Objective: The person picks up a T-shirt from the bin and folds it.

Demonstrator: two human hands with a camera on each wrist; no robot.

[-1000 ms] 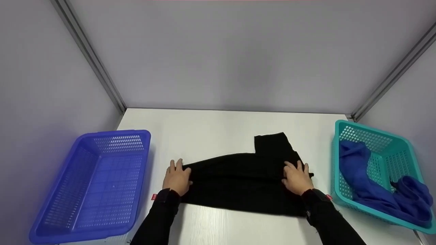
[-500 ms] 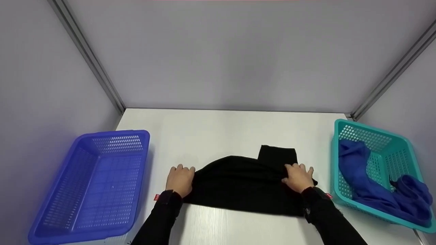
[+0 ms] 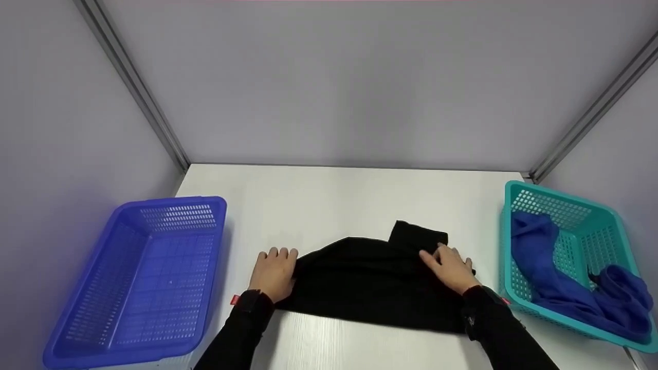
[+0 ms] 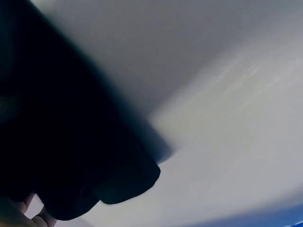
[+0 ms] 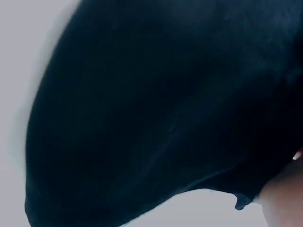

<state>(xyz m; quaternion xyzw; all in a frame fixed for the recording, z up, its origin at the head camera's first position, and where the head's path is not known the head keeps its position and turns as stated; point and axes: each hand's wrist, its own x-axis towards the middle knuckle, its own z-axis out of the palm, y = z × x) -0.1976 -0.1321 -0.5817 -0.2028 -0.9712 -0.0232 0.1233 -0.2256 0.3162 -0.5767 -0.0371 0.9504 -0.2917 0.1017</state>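
Observation:
A black T-shirt (image 3: 370,288) lies folded lengthwise across the white table, with a short sleeve-like flap (image 3: 417,237) sticking out at its upper right. My left hand (image 3: 273,272) grips the shirt's left end, fingers curled over the edge. The cloth (image 4: 71,127) fills the left of the left wrist view, its end hanging in rounded folds, with fingertips just showing below. My right hand (image 3: 452,267) rests on the right end, thumb apart from the fingers, which reach the flap's lower corner. Dark cloth (image 5: 156,113) covers most of the right wrist view, hiding most of that hand.
A blue plastic basket (image 3: 218,267) stands at the left of the table (image 3: 329,200). On the right, a teal basket (image 3: 506,241) holds a rumpled blue cloth (image 3: 565,293). Grey panels (image 3: 360,82) rise behind the table and at both sides.
My left fingers have curled onto the shirt's end and drawn it slightly right, bowing its upper edge. The flap has dropped and tilted towards me; my right thumb has spread from the fingers.

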